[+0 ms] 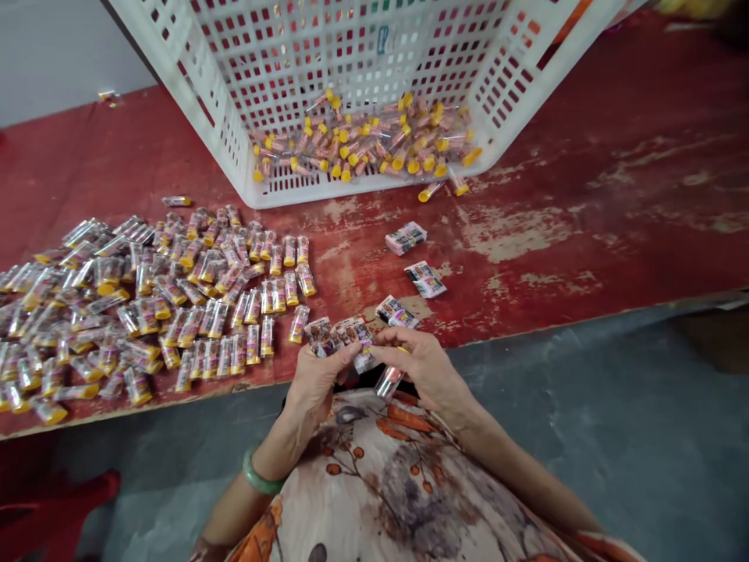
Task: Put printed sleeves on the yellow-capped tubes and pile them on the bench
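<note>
At the table's front edge, my left hand point(319, 382) is closed on small printed labels point(351, 332), with the thumb pressed over them. My right hand point(430, 371) is closed round a clear tube point(389, 382) tilted below its fingers, and its fingertips also meet the edge of the labels. Just beyond my hands lies a small stack of printed labels point(398, 311). Two more label stacks, one nearer point(425, 279) and one farther point(406, 238), rest on the red table. To the left spread many labelled tubes with yellow caps point(204, 328), some in rows, others heaped.
A white plastic basket point(374, 191) lies tipped on its side at the back, its opening towards me. Inside are many yellow-capped tubes point(403, 144); a couple more point(431, 191) lie at its rim. The worn red table point(585, 234) extends right. A red stool point(64, 507) stands lower left.
</note>
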The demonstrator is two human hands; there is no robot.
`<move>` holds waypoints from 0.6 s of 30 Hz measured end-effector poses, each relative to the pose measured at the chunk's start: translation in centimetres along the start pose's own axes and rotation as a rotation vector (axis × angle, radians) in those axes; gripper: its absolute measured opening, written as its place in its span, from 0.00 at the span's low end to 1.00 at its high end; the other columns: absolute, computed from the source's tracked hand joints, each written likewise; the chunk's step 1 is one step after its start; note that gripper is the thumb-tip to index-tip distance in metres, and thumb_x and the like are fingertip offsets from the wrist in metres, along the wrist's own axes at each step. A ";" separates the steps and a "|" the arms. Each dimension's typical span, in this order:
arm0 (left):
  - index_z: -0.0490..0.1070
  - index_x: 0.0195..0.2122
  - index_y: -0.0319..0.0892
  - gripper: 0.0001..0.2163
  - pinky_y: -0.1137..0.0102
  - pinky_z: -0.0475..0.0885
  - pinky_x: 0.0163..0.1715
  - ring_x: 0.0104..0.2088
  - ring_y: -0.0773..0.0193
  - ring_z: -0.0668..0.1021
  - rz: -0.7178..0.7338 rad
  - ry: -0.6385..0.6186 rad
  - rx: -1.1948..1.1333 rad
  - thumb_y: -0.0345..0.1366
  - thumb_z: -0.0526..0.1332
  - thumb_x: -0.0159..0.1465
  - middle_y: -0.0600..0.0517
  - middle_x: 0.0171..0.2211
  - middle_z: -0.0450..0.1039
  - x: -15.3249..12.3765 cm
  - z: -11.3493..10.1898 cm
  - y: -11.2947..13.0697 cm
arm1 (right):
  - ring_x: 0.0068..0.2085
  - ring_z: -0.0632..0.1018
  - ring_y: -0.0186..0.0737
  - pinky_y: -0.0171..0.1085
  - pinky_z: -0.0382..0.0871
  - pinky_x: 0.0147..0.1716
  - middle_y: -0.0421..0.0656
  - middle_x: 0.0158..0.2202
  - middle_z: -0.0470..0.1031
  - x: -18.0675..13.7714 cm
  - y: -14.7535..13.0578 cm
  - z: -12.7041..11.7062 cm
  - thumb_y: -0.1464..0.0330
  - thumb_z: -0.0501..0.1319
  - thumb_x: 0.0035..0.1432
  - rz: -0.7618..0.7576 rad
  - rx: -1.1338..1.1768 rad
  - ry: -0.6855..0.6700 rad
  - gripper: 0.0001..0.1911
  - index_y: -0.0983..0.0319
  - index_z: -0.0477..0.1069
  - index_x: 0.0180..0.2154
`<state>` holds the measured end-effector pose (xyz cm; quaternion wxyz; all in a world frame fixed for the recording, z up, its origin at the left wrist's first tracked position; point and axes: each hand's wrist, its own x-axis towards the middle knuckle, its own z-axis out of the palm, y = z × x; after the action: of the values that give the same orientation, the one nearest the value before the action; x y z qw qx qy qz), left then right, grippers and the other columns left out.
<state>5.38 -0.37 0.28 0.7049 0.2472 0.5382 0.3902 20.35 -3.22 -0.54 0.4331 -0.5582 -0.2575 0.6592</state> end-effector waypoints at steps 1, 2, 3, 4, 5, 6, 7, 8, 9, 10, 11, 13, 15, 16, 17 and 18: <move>0.70 0.26 0.38 0.15 0.78 0.56 0.14 0.17 0.76 0.63 -0.002 -0.003 -0.007 0.36 0.75 0.43 0.58 0.20 0.67 -0.1 0.0 -0.1 | 0.20 0.67 0.28 0.29 0.62 0.19 0.38 0.23 0.70 0.2 -0.2 0.3 0.60 0.70 0.41 -0.006 -0.008 0.000 0.15 0.64 0.74 0.27; 0.71 0.26 0.37 0.15 0.78 0.57 0.15 0.17 0.76 0.64 -0.009 -0.001 -0.021 0.36 0.75 0.43 0.58 0.20 0.68 -0.2 0.0 -0.1 | 0.19 0.67 0.28 0.29 0.61 0.18 0.37 0.21 0.70 0.3 -0.2 0.4 0.60 0.70 0.41 -0.005 -0.002 -0.001 0.14 0.64 0.74 0.25; 0.71 0.26 0.37 0.15 0.78 0.57 0.15 0.17 0.76 0.64 -0.021 0.000 -0.042 0.36 0.75 0.43 0.58 0.20 0.68 -0.3 -0.1 -0.1 | 0.18 0.65 0.27 0.29 0.59 0.17 0.36 0.19 0.68 0.4 -0.2 0.5 0.61 0.70 0.40 0.001 0.015 0.001 0.14 0.64 0.74 0.24; 0.70 0.25 0.37 0.15 0.78 0.58 0.15 0.17 0.76 0.65 -0.035 -0.002 -0.069 0.36 0.75 0.43 0.58 0.19 0.67 -0.3 -0.3 -0.1 | 0.16 0.63 0.26 0.29 0.57 0.16 0.35 0.16 0.66 0.4 -0.2 0.5 0.61 0.70 0.40 0.008 0.036 0.006 0.13 0.64 0.74 0.23; 0.70 0.24 0.37 0.15 0.79 0.59 0.15 0.18 0.76 0.65 -0.051 -0.007 -0.102 0.36 0.75 0.43 0.58 0.19 0.67 -0.3 -0.5 -0.1 | 0.15 0.62 0.26 0.29 0.56 0.15 0.34 0.15 0.65 0.4 -0.1 0.5 0.61 0.70 0.40 0.013 0.057 0.013 0.13 0.64 0.73 0.23; 0.69 0.24 0.37 0.15 0.79 0.60 0.16 0.18 0.76 0.67 -0.067 -0.016 -0.137 0.35 0.75 0.43 0.58 0.19 0.67 -0.3 -0.8 -0.1 | 0.14 0.62 0.25 0.28 0.55 0.15 0.34 0.14 0.64 0.4 0.0 0.4 0.61 0.70 0.39 0.015 0.072 0.021 0.13 0.64 0.73 0.23; 0.70 0.24 0.37 0.14 0.79 0.62 0.17 0.19 0.75 0.68 -0.083 -0.026 -0.172 0.35 0.75 0.44 0.57 0.20 0.68 -0.2 -1.0 0.0 | 0.14 0.62 0.25 0.28 0.55 0.15 0.33 0.13 0.63 0.4 0.0 0.2 0.61 0.71 0.39 0.016 0.081 0.026 0.14 0.64 0.73 0.23; 0.71 0.25 0.37 0.13 0.78 0.65 0.18 0.21 0.74 0.70 -0.100 -0.031 -0.203 0.35 0.74 0.45 0.56 0.21 0.70 -0.1 -1.2 0.0 | 0.14 0.62 0.25 0.28 0.56 0.15 0.33 0.13 0.63 0.4 0.1 0.1 0.61 0.71 0.39 0.022 0.087 0.028 0.14 0.64 0.73 0.23; 0.72 0.27 0.37 0.13 0.77 0.68 0.21 0.22 0.72 0.73 -0.117 -0.027 -0.229 0.35 0.74 0.46 0.55 0.23 0.72 0.0 -1.4 0.1 | 0.14 0.62 0.25 0.28 0.57 0.15 0.33 0.12 0.63 0.5 0.1 0.0 0.60 0.71 0.38 0.031 0.089 0.023 0.14 0.63 0.74 0.23; 0.73 0.28 0.37 0.12 0.75 0.71 0.24 0.24 0.70 0.75 -0.133 -0.015 -0.252 0.34 0.74 0.46 0.54 0.25 0.74 0.1 -1.5 0.1 | 0.14 0.63 0.25 0.28 0.57 0.15 0.33 0.12 0.63 0.5 0.1 0.0 0.60 0.72 0.38 0.041 0.091 0.018 0.14 0.63 0.74 0.24; 0.73 0.30 0.37 0.12 0.73 0.74 0.27 0.26 0.68 0.76 -0.147 -0.002 -0.272 0.33 0.73 0.46 0.53 0.27 0.76 0.3 -1.6 0.2 | 0.14 0.63 0.25 0.28 0.57 0.15 0.33 0.12 0.63 0.6 0.1 -0.1 0.61 0.72 0.38 0.051 0.094 0.012 0.14 0.63 0.74 0.24; 0.74 0.31 0.37 0.14 0.70 0.75 0.31 0.28 0.65 0.78 -0.158 0.007 -0.301 0.30 0.73 0.44 0.51 0.29 0.77 0.5 -1.6 0.3 | 0.13 0.63 0.25 0.27 0.57 0.15 0.33 0.12 0.63 0.7 0.1 -0.1 0.61 0.72 0.38 0.063 0.103 0.003 0.14 0.63 0.73 0.23; 0.74 0.30 0.36 0.13 0.73 0.73 0.27 0.25 0.68 0.76 -0.159 -0.039 -0.303 0.29 0.73 0.44 0.52 0.26 0.75 0.6 -1.4 0.4 | 0.14 0.62 0.24 0.27 0.56 0.15 0.33 0.12 0.62 0.8 0.1 0.0 0.62 0.72 0.38 0.067 0.119 0.007 0.13 0.63 0.73 0.22; 0.73 0.29 0.36 0.12 0.75 0.71 0.23 0.23 0.70 0.73 -0.155 -0.071 -0.292 0.29 0.73 0.45 0.53 0.24 0.73 0.6 -1.2 0.5 | 0.14 0.62 0.24 0.26 0.56 0.15 0.32 0.12 0.62 0.7 0.0 0.1 0.62 0.71 0.38 0.070 0.131 0.013 0.13 0.63 0.72 0.22; 0.72 0.27 0.36 0.11 0.77 0.68 0.20 0.21 0.73 0.71 -0.147 -0.094 -0.273 0.30 0.73 0.46 0.54 0.22 0.71 0.5 -1.0 0.7 | 0.14 0.62 0.24 0.26 0.56 0.14 0.32 0.12 0.62 0.6 -0.1 0.2 0.63 0.71 0.38 0.073 0.142 0.020 0.13 0.64 0.72 0.22; 0.70 0.26 0.37 0.11 0.78 0.64 0.18 0.19 0.75 0.68 -0.139 -0.113 -0.246 0.32 0.72 0.48 0.56 0.21 0.68 0.5 -0.8 0.8 | 0.14 0.61 0.23 0.26 0.55 0.14 0.32 0.12 0.62 0.5 -0.2 0.2 0.63 0.71 0.37 0.075 0.152 0.028 0.13 0.64 0.72 0.22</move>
<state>4.42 0.43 0.35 0.7844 0.1425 0.4615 0.3891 20.18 -2.65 -0.61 0.4527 -0.5422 -0.1797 0.6847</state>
